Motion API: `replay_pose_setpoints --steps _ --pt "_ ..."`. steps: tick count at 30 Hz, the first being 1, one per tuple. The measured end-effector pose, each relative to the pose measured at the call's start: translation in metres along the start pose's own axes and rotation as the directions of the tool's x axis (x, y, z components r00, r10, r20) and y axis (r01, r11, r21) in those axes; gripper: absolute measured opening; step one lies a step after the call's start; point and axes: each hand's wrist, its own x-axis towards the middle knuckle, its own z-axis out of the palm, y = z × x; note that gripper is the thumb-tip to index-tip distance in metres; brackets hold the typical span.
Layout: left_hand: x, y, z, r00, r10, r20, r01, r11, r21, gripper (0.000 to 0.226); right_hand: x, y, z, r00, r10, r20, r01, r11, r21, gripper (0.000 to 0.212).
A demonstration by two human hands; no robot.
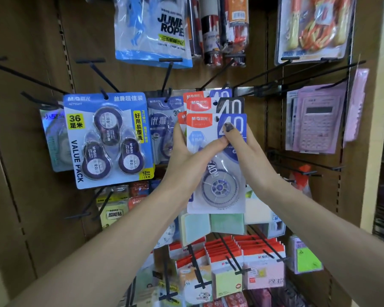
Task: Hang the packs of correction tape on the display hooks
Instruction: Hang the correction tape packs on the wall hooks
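Observation:
My left hand [186,151] grips a fanned stack of correction tape packs [217,191], each with a red-and-blue "40" header and a round grey tape wheel. My right hand [237,140] pinches the front pack near its top, thumb on the blue "40". Behind the stack, more "40" packs [222,103] sit by a black display hook [217,76] that reaches forward from the wooden panel. Whether they hang on it I cannot tell. The hang holes of the held packs lie just below those packs.
A blue three-tape value pack [108,138] hangs at left, a purple tape pack [162,127] beside it. Jump rope bags [153,32] hang above, pink calculators [317,120] at right, sticky notes [226,267] on hooks below. Bare black hooks [27,78] jut out at upper left.

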Motion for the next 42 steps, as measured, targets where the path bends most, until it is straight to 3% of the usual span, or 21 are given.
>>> replay_pose_setpoints --steps 11,15,31,42 --pt "-0.007 -0.002 0.002 0.994 0.106 0.004 -0.106 0.994 -0.012 0.062 -0.015 -0.004 0.003 0.996 -0.075 -0.051 0.071 0.995 -0.062 0.022" --pt "-0.006 0.000 0.004 0.991 0.132 0.028 -0.131 0.991 -0.013 0.062 -0.017 -0.005 0.002 0.995 -0.082 -0.064 0.080 0.996 -0.029 0.031" --pt "0.010 0.015 0.016 0.998 0.060 0.035 -0.061 0.998 0.022 0.052 -0.004 -0.015 0.000 0.985 -0.032 -0.172 0.042 0.997 0.057 0.036" --pt "0.003 0.023 0.021 0.998 -0.031 0.055 0.029 0.999 0.028 0.045 -0.012 -0.022 -0.002 0.976 -0.032 -0.215 0.034 0.999 0.006 0.035"
